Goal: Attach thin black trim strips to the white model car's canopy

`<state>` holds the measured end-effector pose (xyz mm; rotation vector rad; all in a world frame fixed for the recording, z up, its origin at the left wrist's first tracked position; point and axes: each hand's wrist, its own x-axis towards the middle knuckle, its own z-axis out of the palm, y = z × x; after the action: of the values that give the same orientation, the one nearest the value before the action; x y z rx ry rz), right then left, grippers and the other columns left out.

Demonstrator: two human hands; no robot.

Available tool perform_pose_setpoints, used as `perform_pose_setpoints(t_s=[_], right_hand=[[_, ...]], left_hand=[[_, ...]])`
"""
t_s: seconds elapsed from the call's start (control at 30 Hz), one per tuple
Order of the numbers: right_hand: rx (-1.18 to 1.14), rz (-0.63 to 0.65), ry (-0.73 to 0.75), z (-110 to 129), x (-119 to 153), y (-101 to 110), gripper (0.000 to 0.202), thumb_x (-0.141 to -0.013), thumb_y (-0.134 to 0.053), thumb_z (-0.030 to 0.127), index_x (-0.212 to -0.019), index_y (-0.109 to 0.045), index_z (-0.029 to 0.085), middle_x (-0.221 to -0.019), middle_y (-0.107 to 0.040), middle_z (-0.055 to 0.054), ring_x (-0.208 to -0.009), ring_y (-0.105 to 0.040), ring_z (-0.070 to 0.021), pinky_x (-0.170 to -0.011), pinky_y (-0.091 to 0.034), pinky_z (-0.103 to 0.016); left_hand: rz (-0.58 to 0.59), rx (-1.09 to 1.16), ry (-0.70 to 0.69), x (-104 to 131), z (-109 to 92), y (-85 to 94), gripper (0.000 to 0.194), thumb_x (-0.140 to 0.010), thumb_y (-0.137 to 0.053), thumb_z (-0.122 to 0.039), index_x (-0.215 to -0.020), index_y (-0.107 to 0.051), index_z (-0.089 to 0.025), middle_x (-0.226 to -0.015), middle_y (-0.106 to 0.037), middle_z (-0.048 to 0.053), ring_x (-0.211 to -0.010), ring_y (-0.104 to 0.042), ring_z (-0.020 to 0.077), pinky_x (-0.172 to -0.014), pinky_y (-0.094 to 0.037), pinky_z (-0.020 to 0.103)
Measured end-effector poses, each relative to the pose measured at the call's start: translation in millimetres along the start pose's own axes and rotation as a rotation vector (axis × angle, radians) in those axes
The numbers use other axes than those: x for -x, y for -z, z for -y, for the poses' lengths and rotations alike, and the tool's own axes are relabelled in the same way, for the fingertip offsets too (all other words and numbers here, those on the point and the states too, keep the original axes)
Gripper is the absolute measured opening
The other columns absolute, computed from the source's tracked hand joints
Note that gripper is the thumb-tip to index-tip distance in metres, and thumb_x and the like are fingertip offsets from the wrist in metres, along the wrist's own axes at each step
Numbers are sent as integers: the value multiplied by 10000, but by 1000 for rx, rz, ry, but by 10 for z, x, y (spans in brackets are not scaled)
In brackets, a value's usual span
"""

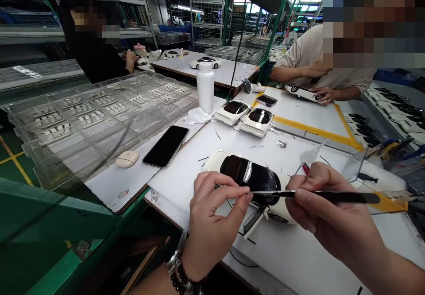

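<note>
My right hand (335, 215) grips black tweezers (352, 197), their tips pointing left. Thumb and index finger of my left hand (214, 213) are pinched together at those tips; whatever lies between them is too small to make out. Under both hands a white model car (217, 157) with a dark glossy roof rests on the white work surface, one door (255, 225) swung open toward me. Part of the car is hidden behind my hands. Thin black strips lie scattered around it.
Two white model cars (257, 121) stand beyond, near a white bottle (205, 87). Leftward are a phone (166, 146), a beige case (127, 158) and a clear compartment tray (79, 142) of parts. Across the table a co-worker (299, 51) handles another car (303, 93); a second person (89, 51) works at left.
</note>
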<state>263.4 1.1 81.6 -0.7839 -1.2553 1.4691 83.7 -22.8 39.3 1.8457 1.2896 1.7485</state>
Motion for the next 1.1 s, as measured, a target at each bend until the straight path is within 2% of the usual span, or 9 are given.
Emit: perform_pose_setpoints(t_s=[0.53, 0.63, 0.77, 0.93, 1.03, 1.1], right_hand=[[57, 2, 0, -38, 8, 41, 226, -832, -655, 228, -728, -453, 227, -586, -529, 42, -457, -476, -82, -376, -323, -176], [134, 62, 97, -38, 19, 124, 158, -841, -642, 203, -794, -498, 249, -638, -551, 32, -512, -506, -96, -408, -374, -196], [204, 225, 251, -40, -12, 224, 172, -829, -643, 143, -898, -531, 253, -724, -588, 13, -606, -533, -104, -494, -442, -221], [219, 285, 256, -104, -56, 261, 187, -840, -619, 104, -907, -518, 247, -773, -609, 7, -625, -549, -101, -499, -449, -210], [202, 289, 262, -136, -56, 270, 173, -860, -595, 111, -925, -529, 257, -783, -617, 5, -630, -561, -108, -476, -460, -209], [192, 268, 265, -138, -58, 273, 176, -864, -588, 109, -933, -544, 265, -776, -620, 11, -644, -576, -110, -476, -472, -204]], left_hand=[[10, 3, 18, 4, -9, -2, 172, -805, -660, -56, -859, -680, -218, -829, -603, 11, -862, -544, 156, -761, -459, 315], [20, 31, 47, 5, -3, 0, 154, -806, -667, -71, -841, -682, -220, -818, -605, 3, -849, -547, 146, -752, -458, 296], [36, 67, 106, 11, 8, 8, 136, -810, -674, -98, -833, -681, -233, -825, -600, -5, -859, -542, 140, -759, -457, 282], [41, 62, 109, 17, 3, 10, 137, -815, -675, -108, -853, -687, -240, -837, -593, -3, -871, -539, 140, -771, -451, 277], [46, 59, 95, 21, 2, 7, 127, -822, -668, -122, -849, -679, -246, -837, -586, -8, -873, -540, 136, -780, -451, 270], [75, 35, 118, 31, 13, 9, 139, -820, -678, -165, -922, -675, -258, -905, -577, 0, -913, -544, 142, -803, -460, 270]])
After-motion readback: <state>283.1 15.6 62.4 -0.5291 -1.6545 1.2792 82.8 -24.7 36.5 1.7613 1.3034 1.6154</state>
